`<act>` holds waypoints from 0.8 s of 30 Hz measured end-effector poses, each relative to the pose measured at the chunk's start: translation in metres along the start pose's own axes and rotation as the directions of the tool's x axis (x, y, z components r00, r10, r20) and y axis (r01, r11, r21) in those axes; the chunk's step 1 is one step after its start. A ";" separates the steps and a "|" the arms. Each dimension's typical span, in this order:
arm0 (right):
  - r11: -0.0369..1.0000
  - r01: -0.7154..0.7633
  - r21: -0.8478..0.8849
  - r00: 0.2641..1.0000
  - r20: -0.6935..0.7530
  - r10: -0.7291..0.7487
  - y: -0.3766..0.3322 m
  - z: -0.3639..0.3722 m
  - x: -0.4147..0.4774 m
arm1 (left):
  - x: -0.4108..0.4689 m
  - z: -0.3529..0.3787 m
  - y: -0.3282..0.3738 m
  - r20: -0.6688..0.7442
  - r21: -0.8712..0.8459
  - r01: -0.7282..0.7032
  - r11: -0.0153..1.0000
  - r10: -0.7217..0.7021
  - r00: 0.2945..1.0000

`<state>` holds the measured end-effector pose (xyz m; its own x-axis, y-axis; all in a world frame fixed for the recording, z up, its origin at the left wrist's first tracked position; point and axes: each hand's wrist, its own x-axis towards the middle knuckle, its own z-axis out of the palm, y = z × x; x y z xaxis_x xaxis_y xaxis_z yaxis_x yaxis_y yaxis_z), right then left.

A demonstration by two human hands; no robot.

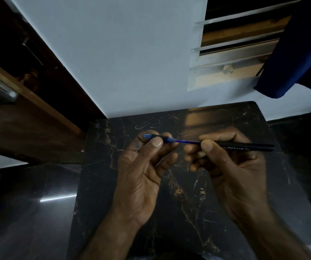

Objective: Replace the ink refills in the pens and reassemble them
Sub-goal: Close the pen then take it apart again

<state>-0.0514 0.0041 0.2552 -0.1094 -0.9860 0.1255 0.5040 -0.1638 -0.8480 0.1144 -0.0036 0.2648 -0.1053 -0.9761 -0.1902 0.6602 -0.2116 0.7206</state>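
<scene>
Left hand (141, 166): pinches grip section (157, 137)
Right hand (231, 166): pinches barrel (244, 147)
Risk: refill (187, 141) between them bends if misaligned

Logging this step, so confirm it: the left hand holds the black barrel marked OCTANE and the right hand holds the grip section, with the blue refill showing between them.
The hands are swapped. In the head view the right hand holds the black barrel marked OCTANE, and the left hand holds the grip section. The blue refill does show between them.
</scene>
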 end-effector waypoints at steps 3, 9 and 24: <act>1.000 0.010 0.008 1.000 0.015 -0.010 0.002 -0.002 0.000 | -0.002 0.001 -0.001 0.001 0.020 -0.011 1.000 0.011 1.000; 1.000 0.007 0.012 0.999 0.050 -0.007 0.005 -0.003 0.000 | -0.004 -0.003 -0.006 -0.034 0.156 -0.091 0.984 0.098 0.995; 0.998 0.015 -0.054 0.992 0.124 -0.008 0.014 0.007 -0.002 | -0.012 -0.015 0.000 0.017 0.310 -0.155 0.938 0.157 0.987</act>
<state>-0.0384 0.0034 0.2466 -0.0064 -0.9808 0.1947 0.4550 -0.1763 -0.8729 0.1269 0.0084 0.2574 -0.0127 -0.9979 -0.0630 0.4052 -0.0628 0.9121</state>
